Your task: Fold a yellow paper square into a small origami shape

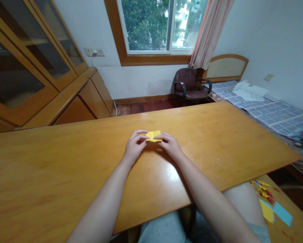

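Observation:
A small folded piece of yellow paper (153, 135) lies near the middle of the wooden table (65, 162). My left hand (134, 145) pinches its left side, fingers curled onto the paper. My right hand (169, 143) pinches its right side in the same way. Both hands rest on the tabletop with the paper between them. The paper's lower edge is hidden by my fingers.
A low surface at the lower right carries coloured paper sheets (270, 202) and folded scraps. A dark office chair (188, 84) stands under the window, a bed (268, 108) runs along the right wall, and wooden cabinets (52, 77) line the left.

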